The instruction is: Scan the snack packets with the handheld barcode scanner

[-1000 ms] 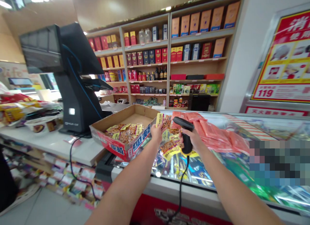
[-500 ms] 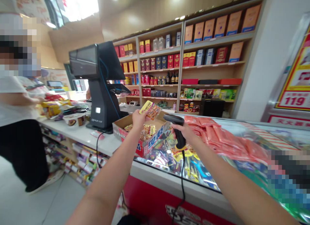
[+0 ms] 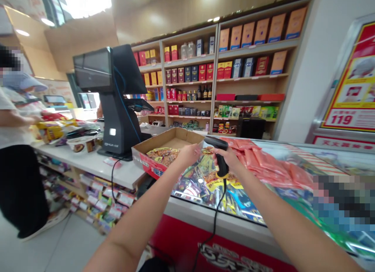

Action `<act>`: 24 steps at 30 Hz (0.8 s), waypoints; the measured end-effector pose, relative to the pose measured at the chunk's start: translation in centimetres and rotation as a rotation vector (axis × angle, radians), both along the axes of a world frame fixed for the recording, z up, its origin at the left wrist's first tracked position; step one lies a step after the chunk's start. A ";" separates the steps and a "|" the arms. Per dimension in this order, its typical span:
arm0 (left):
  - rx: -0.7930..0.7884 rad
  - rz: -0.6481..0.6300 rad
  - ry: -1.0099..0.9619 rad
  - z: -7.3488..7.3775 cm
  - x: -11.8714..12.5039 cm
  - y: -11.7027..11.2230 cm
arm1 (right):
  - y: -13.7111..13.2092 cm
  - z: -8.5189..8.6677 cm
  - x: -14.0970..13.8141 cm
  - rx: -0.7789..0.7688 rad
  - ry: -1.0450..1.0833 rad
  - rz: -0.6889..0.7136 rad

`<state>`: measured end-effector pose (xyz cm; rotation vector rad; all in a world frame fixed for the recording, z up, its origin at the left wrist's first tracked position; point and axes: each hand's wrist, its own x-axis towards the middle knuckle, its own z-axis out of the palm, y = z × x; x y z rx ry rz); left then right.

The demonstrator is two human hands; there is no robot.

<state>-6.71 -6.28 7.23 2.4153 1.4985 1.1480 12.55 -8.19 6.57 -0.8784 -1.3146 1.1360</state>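
My right hand (image 3: 229, 159) is wrapped round the handle of a black barcode scanner (image 3: 216, 143), its head pointing left and its cord hanging down. Just left of the scanner is my left hand (image 3: 190, 155), fingers closed, at the right side of an open cardboard box (image 3: 181, 134). Whatever those fingers may hold is hidden. Snack packets (image 3: 163, 155) lie in the box. On the glass counter right of the box, yellow-and-brown packets (image 3: 215, 178) are spread beneath my hands.
A black till terminal (image 3: 115, 108) stands left of the box. Salmon-coloured packs (image 3: 258, 162) are piled on the right of the counter. At far left, a person (image 3: 17, 127) stands by counter goods. Stocked shelves (image 3: 190, 77) line the back wall.
My left hand has moved down and right from above the box; the snack packet it held up no longer shows clearly. My right hand keeps the scanner. The view has shifted slightly right.
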 end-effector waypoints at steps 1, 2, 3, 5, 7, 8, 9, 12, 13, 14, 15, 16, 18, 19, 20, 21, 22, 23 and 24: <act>-0.086 -0.058 0.094 -0.7 1.4 0.1 | 0.0 -0.3 0.8 -0.006 0.015 -0.024; -0.165 -0.099 0.211 -1.4 2.6 0.2 | 0.1 -0.6 1.5 -0.011 0.029 -0.050; -0.237 -0.123 0.330 -2.2 3.7 0.4 | 0.1 -0.9 2.2 -0.018 0.041 -0.075; -0.337 -0.135 0.481 -3.7 5.3 1.1 | 0.1 -1.7 3.4 -0.043 0.056 -0.115; -0.391 -0.138 0.514 -5.0 6.3 2.0 | 0.2 -2.7 4.3 -0.074 0.094 -0.124; -0.400 -0.131 0.491 -5.4 6.5 2.5 | 0.2 -3.2 4.7 -0.087 0.126 -0.113; -0.399 -0.120 0.455 -5.7 6.7 3.2 | 0.3 -3.7 5.0 -0.098 0.161 -0.099; -0.322 -0.072 0.256 -5.8 6.5 5.2 | 0.4 -4.7 5.7 -0.108 0.232 -0.058; -0.281 -0.060 0.143 -5.7 6.3 5.9 | 0.4 -4.9 5.8 -0.104 0.229 -0.054; -0.244 -0.060 0.007 -5.7 6.2 6.5 | 0.3 -5.0 5.9 -0.097 0.215 -0.053; -0.218 -0.071 -0.142 -5.9 6.2 7.1 | 0.3 -4.9 6.0 -0.090 0.197 -0.052; -0.204 -0.088 -0.297 -6.1 6.1 7.6 | 0.2 -4.8 6.0 -0.084 0.177 -0.050; -0.214 -0.140 -0.571 -7.0 6.2 8.3 | 0.0 -4.5 5.9 -0.077 0.148 -0.041; -0.235 -0.172 -0.674 -7.6 6.3 8.6 | -0.2 -4.4 5.9 -0.076 0.141 -0.037; -0.259 -0.203 -0.755 -8.1 6.3 8.8 | -0.3 -4.3 5.9 -0.075 0.135 -0.034; -0.283 -0.230 -0.816 -8.6 6.4 8.9 | -0.4 -4.2 5.8 -0.075 0.127 -0.030; -0.299 -0.253 -0.861 -8.9 6.4 8.9 | -0.5 -4.1 5.7 -0.077 0.111 -0.024; -0.308 -0.268 -0.891 -9.1 6.4 9.0 | -0.6 -4.1 5.6 -0.079 0.093 -0.019; -0.306 -0.275 -0.912 -9.2 6.5 9.0 | -0.7 -4.1 5.5 -0.078 0.072 -0.015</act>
